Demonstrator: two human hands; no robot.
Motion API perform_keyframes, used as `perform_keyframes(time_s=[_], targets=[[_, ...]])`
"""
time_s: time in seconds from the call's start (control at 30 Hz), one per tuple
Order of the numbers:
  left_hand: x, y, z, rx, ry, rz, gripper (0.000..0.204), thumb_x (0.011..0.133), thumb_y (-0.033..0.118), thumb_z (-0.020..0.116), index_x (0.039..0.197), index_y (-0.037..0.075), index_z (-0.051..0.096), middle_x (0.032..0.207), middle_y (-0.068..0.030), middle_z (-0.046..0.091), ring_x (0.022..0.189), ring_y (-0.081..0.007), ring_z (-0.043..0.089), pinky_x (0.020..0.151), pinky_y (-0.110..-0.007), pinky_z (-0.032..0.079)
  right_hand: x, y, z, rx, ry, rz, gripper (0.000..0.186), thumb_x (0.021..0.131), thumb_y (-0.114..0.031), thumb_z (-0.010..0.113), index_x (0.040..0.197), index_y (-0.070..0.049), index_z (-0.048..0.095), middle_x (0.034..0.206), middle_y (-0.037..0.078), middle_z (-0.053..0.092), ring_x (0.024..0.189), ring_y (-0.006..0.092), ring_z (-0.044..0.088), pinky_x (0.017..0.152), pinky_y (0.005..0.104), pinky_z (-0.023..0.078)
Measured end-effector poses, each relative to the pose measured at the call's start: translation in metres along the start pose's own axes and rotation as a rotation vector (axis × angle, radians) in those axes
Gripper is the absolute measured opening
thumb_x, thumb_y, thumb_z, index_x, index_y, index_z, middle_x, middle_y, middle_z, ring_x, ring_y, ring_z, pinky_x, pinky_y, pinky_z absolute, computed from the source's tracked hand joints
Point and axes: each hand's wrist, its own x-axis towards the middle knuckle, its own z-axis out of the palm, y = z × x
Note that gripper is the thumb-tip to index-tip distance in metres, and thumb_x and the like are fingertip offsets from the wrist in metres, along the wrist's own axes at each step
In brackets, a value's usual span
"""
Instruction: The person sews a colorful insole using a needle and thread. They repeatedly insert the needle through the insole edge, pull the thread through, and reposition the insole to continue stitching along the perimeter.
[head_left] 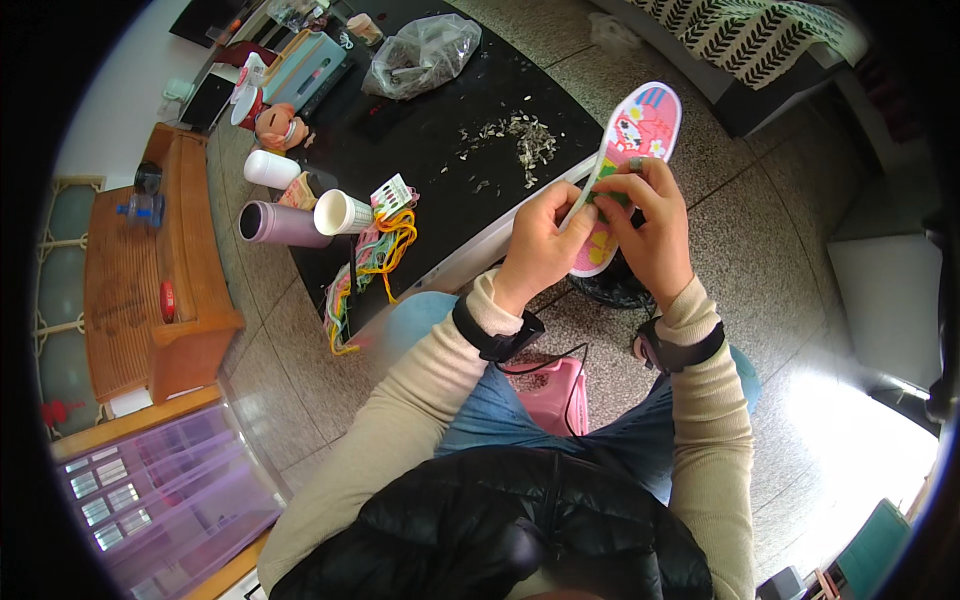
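A colourful embroidered insole, with a pink cartoon figure, flowers and a white rim, is held up beyond the table's right edge. My left hand grips its left edge, thumb on the upper face. Over the middle of the insole my right hand is closed in a pinch, its fingertips close to my left thumb. Whatever those fingertips pinch is too small to make out. A grey-green band, like a thimble ring, sits on a right finger. Dark straps circle both wrists.
Skeins of coloured thread lie on the black table beside a paper cup and a purple flask. Seed shells and a plastic bag are farther back. A pink stool stands between my legs.
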Motion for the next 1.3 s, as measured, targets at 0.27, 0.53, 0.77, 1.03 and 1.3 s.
perform_keyframes(time_s=[0.27, 0.53, 0.77, 1.03, 1.3], targets=[[-0.002, -0.008, 0.006, -0.097, -0.047, -0.05, 0.011, 0.099, 0.01, 0.061, 0.094, 0.0, 0.059, 0.08, 0.0008, 0.062, 0.072, -0.0024, 0.054, 0.064, -0.02, 0.045, -0.003, -0.001, 0.005, -0.074, 0.183, -0.061, 0.017, 0.077, 0.004, 0.072, 0.089, -0.007, 0.067, 0.096, 0.011, 0.053, 0.085, 0.0258, 0.057, 0.074, 0.032, 0.048], [0.003, -0.013, 0.0, -0.105, 0.038, -0.112, 0.01, 0.098, 0.008, 0.059, 0.094, -0.001, 0.06, 0.08, -0.0006, 0.064, 0.073, -0.0031, 0.055, 0.064, -0.022, 0.046, -0.001, 0.001, -0.006, 1.066, 0.074, 0.571, 0.018, 0.108, -0.024, 0.048, 0.099, -0.008, 0.05, 0.075, -0.001, 0.049, 0.064, 0.0083, 0.045, 0.059, 0.0222, 0.037], [0.007, -0.008, -0.004, -0.032, 0.097, -0.033, 0.012, 0.099, 0.01, 0.059, 0.093, 0.001, 0.059, 0.078, 0.0016, 0.063, 0.073, -0.0015, 0.053, 0.063, -0.021, 0.045, 0.007, -0.002, -0.024, 1.204, 0.217, 0.459, 0.013, 0.107, -0.022, 0.049, 0.101, -0.01, 0.051, 0.07, -0.005, 0.035, 0.062, 0.0077, 0.032, 0.057, 0.0241, 0.03], [0.006, -0.003, -0.003, -0.093, 0.078, -0.02, 0.015, 0.101, 0.014, 0.06, 0.093, 0.002, 0.06, 0.077, 0.0021, 0.062, 0.071, -0.0011, 0.053, 0.062, -0.021, 0.045, -0.01, -0.017, 0.007, 0.948, -0.04, 0.654, 0.013, 0.106, -0.02, 0.052, 0.106, -0.007, 0.054, 0.066, -0.005, 0.041, 0.053, 0.0038, 0.036, 0.048, 0.0205, 0.03], [0.005, -0.004, -0.005, -0.065, 0.04, -0.001, 0.017, 0.101, 0.021, 0.063, 0.1, 0.003, 0.063, 0.085, 0.0037, 0.063, 0.078, -0.0006, 0.054, 0.068, -0.018, 0.045, -0.011, -0.016, 0.008, 0.821, -0.095, 0.741, 0.02, 0.103, -0.017, 0.057, 0.104, 0.002, 0.062, 0.063, -0.003, 0.05, 0.05, 0.0046, 0.043, 0.047, 0.0202, 0.032]])
